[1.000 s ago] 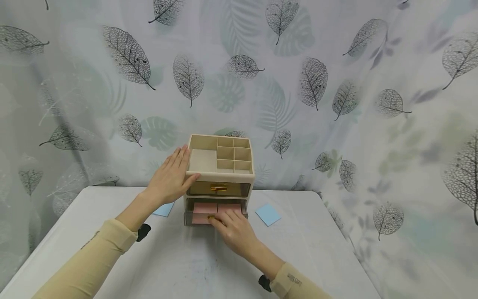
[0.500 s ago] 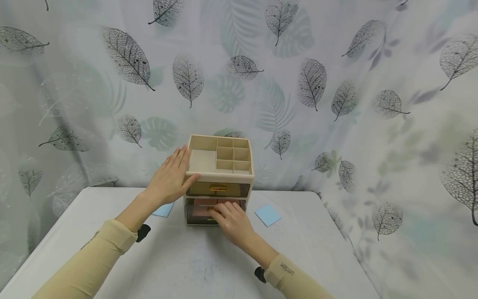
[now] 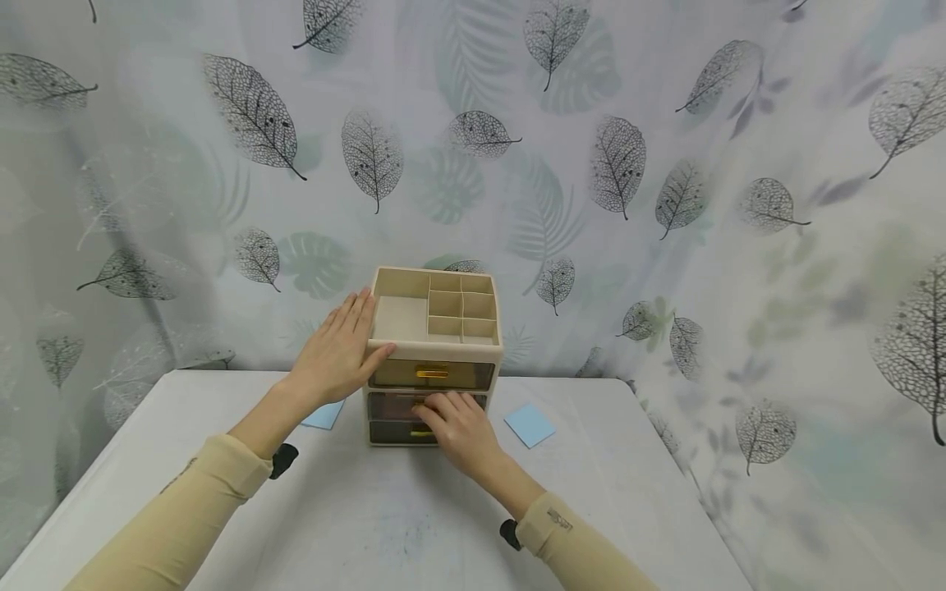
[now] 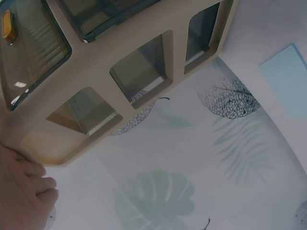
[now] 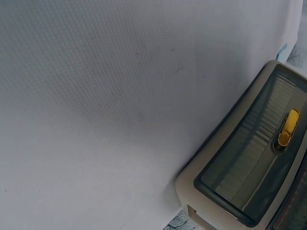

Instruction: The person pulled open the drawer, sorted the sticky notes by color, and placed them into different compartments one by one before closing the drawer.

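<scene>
A cream desktop organizer (image 3: 436, 352) with smoky see-through drawers and gold handles stands near the back of the table. My left hand (image 3: 332, 353) rests on its upper left edge, fingers straight along the side and thumb across the front. At the middle drawer (image 3: 390, 405), my right hand (image 3: 466, 439) has curled fingers on the handle, which they mostly cover. That drawer sits flush, with a pinkish tint showing through its front. Above and below it, the top drawer (image 3: 392, 375) and bottom drawer (image 5: 240, 153) are also in.
Blue square paper pads lie either side of the organizer: one on the right (image 3: 530, 424), another on the left (image 3: 323, 414) partly hidden by my wrist. Dividers split the organizer's top tray (image 3: 402, 316). Behind the white table (image 3: 606, 476) hangs a leaf-patterned curtain (image 3: 443, 197).
The middle drawer, earlier pulled out with pink pads showing inside, has slid back into the organizer. My right hand moved forward with it; the left hand stayed put.
</scene>
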The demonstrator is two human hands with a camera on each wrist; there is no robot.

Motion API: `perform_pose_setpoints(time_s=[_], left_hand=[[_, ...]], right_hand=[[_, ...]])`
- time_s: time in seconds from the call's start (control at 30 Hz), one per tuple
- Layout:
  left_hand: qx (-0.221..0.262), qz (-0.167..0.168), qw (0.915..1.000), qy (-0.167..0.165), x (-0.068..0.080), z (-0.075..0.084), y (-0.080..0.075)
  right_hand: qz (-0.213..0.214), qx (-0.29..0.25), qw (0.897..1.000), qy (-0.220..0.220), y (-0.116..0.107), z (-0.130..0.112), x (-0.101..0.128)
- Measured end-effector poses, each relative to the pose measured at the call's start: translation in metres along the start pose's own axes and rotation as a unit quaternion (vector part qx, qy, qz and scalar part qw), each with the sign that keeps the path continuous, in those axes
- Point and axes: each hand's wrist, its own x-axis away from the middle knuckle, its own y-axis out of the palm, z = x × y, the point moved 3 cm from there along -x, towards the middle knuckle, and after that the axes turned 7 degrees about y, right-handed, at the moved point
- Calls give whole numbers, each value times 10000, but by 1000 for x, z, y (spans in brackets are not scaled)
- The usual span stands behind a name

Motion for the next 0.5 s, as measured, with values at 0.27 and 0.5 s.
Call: perform_pose_setpoints(time_s=[0.27, 0.5], left_hand=[[15, -30, 10000, -21, 0, 0, 1], [-5, -18, 10000, -16, 0, -1, 1]], right_hand=[[147, 120, 9998, 0, 6, 4, 0], [188, 162, 9997, 29, 7, 5, 2]])
